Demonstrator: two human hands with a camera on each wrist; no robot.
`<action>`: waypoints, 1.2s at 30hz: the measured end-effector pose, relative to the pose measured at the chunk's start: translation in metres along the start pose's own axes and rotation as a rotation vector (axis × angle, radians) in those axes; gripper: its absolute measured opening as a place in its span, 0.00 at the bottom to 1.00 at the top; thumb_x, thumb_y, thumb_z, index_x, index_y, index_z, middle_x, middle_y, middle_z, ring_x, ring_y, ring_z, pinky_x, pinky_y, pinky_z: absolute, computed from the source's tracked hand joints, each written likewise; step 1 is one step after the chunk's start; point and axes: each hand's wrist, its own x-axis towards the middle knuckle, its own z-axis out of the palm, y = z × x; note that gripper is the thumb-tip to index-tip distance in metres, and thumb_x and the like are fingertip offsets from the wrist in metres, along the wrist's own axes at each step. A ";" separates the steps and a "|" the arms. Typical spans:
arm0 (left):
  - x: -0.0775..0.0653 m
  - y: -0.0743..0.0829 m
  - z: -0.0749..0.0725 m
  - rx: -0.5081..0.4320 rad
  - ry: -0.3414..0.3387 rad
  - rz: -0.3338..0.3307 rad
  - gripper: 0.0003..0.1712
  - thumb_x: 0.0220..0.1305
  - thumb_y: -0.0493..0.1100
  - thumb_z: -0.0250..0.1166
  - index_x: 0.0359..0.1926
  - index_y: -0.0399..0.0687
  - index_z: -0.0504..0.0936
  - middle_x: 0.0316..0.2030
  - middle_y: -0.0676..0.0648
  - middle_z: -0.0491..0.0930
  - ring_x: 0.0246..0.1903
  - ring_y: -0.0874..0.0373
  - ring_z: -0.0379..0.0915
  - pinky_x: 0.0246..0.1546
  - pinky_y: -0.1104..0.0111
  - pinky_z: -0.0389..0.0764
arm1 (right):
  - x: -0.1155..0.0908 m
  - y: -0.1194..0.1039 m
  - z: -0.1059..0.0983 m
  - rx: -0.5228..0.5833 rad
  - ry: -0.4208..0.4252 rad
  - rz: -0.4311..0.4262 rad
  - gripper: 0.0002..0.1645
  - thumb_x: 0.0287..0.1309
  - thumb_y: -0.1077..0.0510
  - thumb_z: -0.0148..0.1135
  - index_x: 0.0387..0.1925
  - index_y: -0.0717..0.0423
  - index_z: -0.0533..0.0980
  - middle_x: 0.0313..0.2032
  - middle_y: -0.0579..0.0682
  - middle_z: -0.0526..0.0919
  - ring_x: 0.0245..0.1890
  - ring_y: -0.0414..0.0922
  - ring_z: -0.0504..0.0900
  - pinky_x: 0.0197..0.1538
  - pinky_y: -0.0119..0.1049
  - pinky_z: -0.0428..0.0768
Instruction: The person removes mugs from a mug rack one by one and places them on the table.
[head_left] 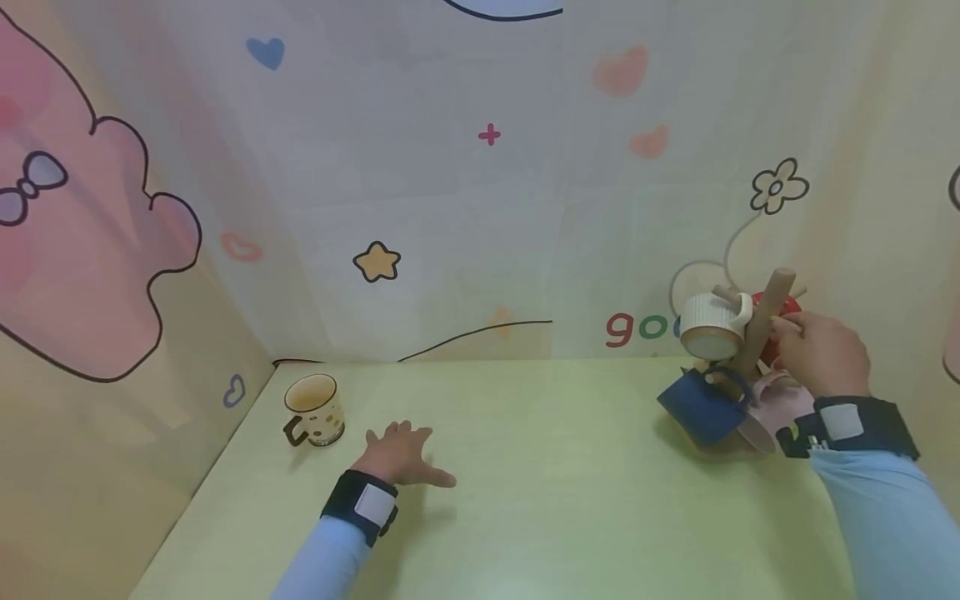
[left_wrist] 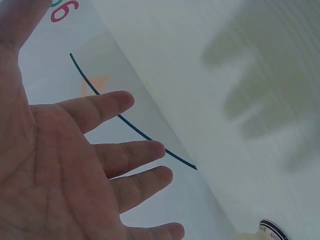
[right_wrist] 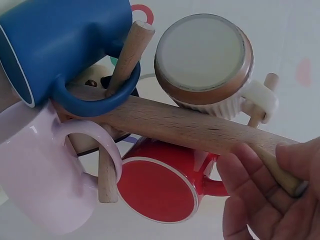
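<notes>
A wooden mug tree point(head_left: 767, 312) stands at the right, hung with a white ribbed mug point(head_left: 708, 325), a navy blue mug point(head_left: 701, 406), a pale pink mug point(head_left: 780, 408) and a red mug point(right_wrist: 160, 185). My right hand point(head_left: 821, 354) is at its upper part, thumb and curled fingers pinching a wooden peg point(right_wrist: 277, 170). Beside those fingers is the red mug's handle, its end hidden behind them. With fingers spread, my left hand point(head_left: 397, 454) hovers above the table, holding nothing. To its left stands an upright cream mug point(head_left: 315, 408) with brown spots and a dark handle.
The pale green table point(head_left: 525, 467) meets a printed curtain point(head_left: 450, 208) at the back. Behind the blue mug, part of another cream mug point(right_wrist: 95, 82) shows between the tree's pegs. Another peg point(right_wrist: 270, 82) passes through the white mug's handle.
</notes>
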 end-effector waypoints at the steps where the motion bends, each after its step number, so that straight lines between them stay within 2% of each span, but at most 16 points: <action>1: 0.000 0.000 0.000 -0.001 -0.001 -0.001 0.55 0.46 0.69 0.74 0.68 0.42 0.70 0.67 0.29 0.64 0.69 0.30 0.54 0.62 0.29 0.46 | 0.000 0.000 0.000 0.002 0.005 -0.004 0.28 0.74 0.51 0.44 0.54 0.76 0.71 0.37 0.73 0.79 0.36 0.67 0.74 0.29 0.45 0.65; 9: 0.000 0.003 0.001 -0.011 -0.014 -0.004 0.54 0.47 0.68 0.74 0.68 0.42 0.71 0.67 0.29 0.64 0.69 0.30 0.53 0.63 0.29 0.46 | 0.001 0.002 0.004 0.044 0.011 -0.002 0.27 0.74 0.53 0.45 0.53 0.77 0.72 0.33 0.71 0.81 0.37 0.67 0.76 0.31 0.45 0.66; 14: 0.000 0.005 0.000 -0.026 -0.014 0.002 0.54 0.47 0.67 0.74 0.68 0.41 0.71 0.67 0.29 0.64 0.68 0.29 0.53 0.63 0.29 0.45 | 0.005 0.007 0.006 0.072 0.016 0.015 0.29 0.74 0.52 0.43 0.57 0.76 0.71 0.41 0.73 0.81 0.44 0.69 0.75 0.35 0.46 0.66; 19: 0.000 0.006 0.002 -0.030 -0.017 0.008 0.53 0.47 0.67 0.74 0.67 0.42 0.71 0.67 0.29 0.65 0.68 0.30 0.54 0.63 0.29 0.45 | 0.008 0.013 0.005 0.109 -0.025 0.019 0.29 0.76 0.50 0.41 0.55 0.74 0.72 0.35 0.69 0.83 0.42 0.65 0.73 0.33 0.44 0.65; 22: 0.000 0.006 0.002 -0.030 -0.018 0.009 0.53 0.47 0.67 0.74 0.67 0.42 0.71 0.67 0.29 0.65 0.69 0.30 0.53 0.63 0.30 0.45 | 0.011 0.016 0.002 0.133 -0.068 0.026 0.32 0.76 0.47 0.40 0.56 0.74 0.72 0.40 0.71 0.81 0.43 0.65 0.71 0.33 0.45 0.64; 25: 0.000 0.006 0.002 -0.029 -0.018 0.007 0.52 0.47 0.67 0.74 0.67 0.41 0.72 0.67 0.29 0.65 0.69 0.30 0.53 0.63 0.30 0.45 | 0.014 0.020 -0.001 0.172 -0.127 0.061 0.38 0.76 0.41 0.38 0.61 0.73 0.69 0.53 0.75 0.74 0.49 0.68 0.66 0.37 0.52 0.66; 27: -0.001 0.006 0.002 -0.023 -0.018 0.006 0.52 0.47 0.67 0.74 0.67 0.42 0.72 0.66 0.30 0.65 0.68 0.30 0.54 0.63 0.30 0.46 | 0.017 0.025 -0.003 0.207 -0.175 0.090 0.41 0.75 0.37 0.37 0.63 0.71 0.67 0.59 0.77 0.68 0.55 0.72 0.62 0.44 0.62 0.68; 30: -0.002 0.007 0.002 -0.016 -0.023 0.003 0.52 0.47 0.67 0.74 0.67 0.42 0.72 0.67 0.30 0.65 0.68 0.31 0.55 0.63 0.30 0.47 | 0.022 0.032 -0.006 0.222 -0.220 0.093 0.43 0.74 0.35 0.36 0.65 0.70 0.66 0.61 0.78 0.66 0.62 0.76 0.58 0.53 0.75 0.61; 33: -0.003 0.008 0.002 -0.008 -0.026 0.001 0.52 0.46 0.67 0.75 0.67 0.42 0.72 0.66 0.30 0.66 0.68 0.31 0.55 0.63 0.31 0.47 | 0.029 0.039 -0.008 0.222 -0.263 0.096 0.45 0.74 0.33 0.35 0.68 0.69 0.61 0.60 0.77 0.67 0.64 0.78 0.56 0.53 0.78 0.57; 36: -0.003 0.009 0.002 0.002 -0.028 0.000 0.52 0.47 0.67 0.74 0.67 0.42 0.72 0.66 0.31 0.66 0.68 0.32 0.56 0.63 0.31 0.48 | 0.033 0.043 -0.011 0.213 -0.297 0.092 0.48 0.73 0.32 0.35 0.72 0.68 0.56 0.60 0.77 0.66 0.63 0.79 0.55 0.54 0.77 0.58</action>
